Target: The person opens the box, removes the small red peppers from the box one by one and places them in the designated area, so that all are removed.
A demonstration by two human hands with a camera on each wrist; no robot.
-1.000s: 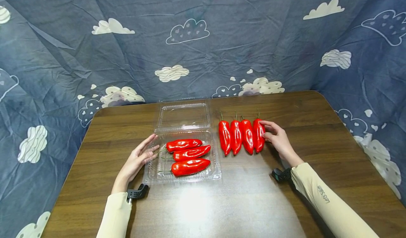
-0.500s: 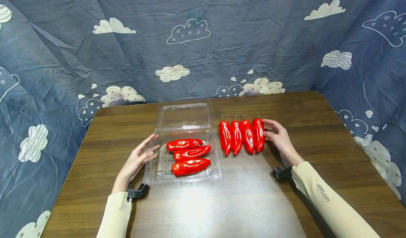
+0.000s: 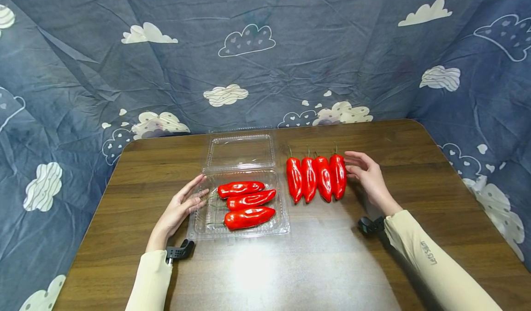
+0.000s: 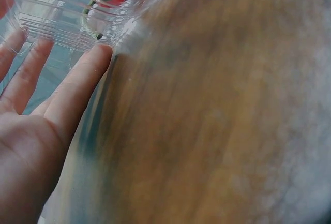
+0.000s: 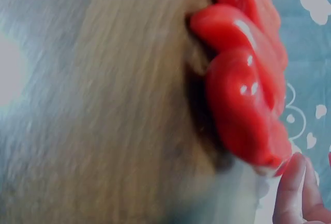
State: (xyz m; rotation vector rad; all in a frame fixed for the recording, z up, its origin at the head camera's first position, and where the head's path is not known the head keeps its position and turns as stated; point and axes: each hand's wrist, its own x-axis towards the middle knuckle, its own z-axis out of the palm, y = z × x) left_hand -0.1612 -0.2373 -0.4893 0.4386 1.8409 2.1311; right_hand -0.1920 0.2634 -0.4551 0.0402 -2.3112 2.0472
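Three glossy red peppers (image 3: 250, 218) with green stems lie crosswise in a clear plastic clamshell box (image 3: 282, 225), its lid (image 3: 240, 152) folded back. At the box's left wall rests my left hand (image 3: 176, 212), fingers extended; the left wrist view shows fingertips (image 4: 101, 53) against the ridged plastic near a pepper stem (image 4: 93, 19). Several more red peppers stand side by side in a row right of the box, stems pointing away. My right hand (image 3: 369, 177) is just right of the row's rightmost pepper (image 3: 338, 176), fingers loosely bent, gripping nothing; whether a fingertip touches it, I cannot tell.
A brown wooden table (image 3: 423, 173) carries everything, with a bright glare spot near its front. Behind and beside it hangs a blue cloth (image 3: 257, 80) printed with clouds. Black wrist straps (image 3: 371, 225) sit on both forearms.
My right hand has let go of the rightmost pepper and drawn slightly right. That pepper's stem end has shifted a little left, closer to its neighbour. My left hand stays in place.
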